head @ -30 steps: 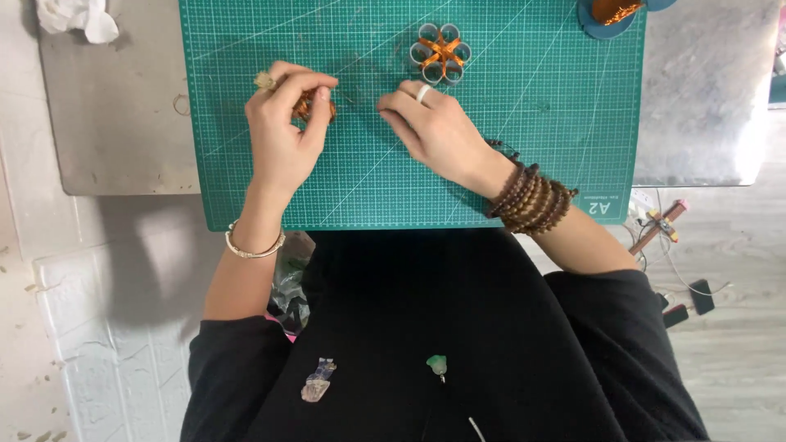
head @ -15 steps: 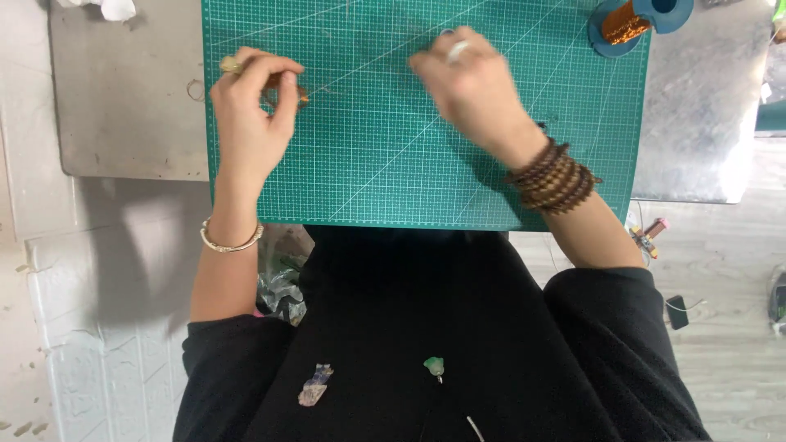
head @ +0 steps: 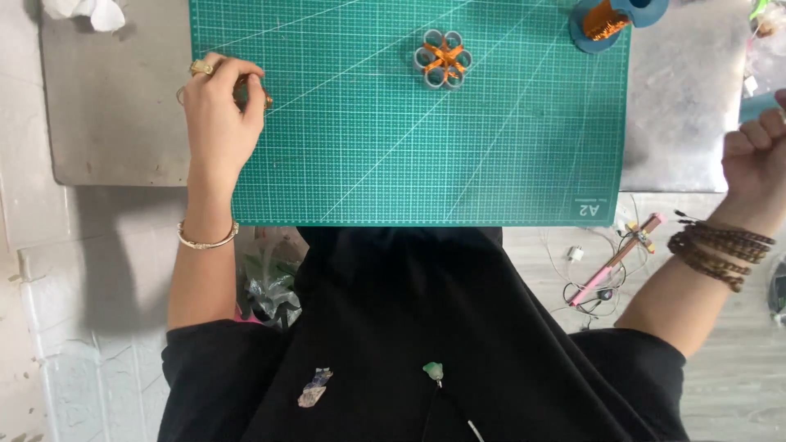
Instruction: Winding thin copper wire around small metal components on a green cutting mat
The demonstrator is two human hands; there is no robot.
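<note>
I see no screens or signs. The only marking is a small pale printed label (head: 589, 206) in the near right corner of my green cutting mat (head: 368, 164). A crumpled clear plastic bag (head: 266, 282) lies beside my left arm.

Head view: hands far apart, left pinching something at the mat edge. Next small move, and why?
Probably bring the right hand back over the green cutting mat. It is fisted off the mat's right side, beyond the metal sheet, apart from everything. The left hand pinches a small copper-coloured piece at the mat's left edge, and the ring-and-wire flower piece lies untouched, so the work sits left of it.
</note>
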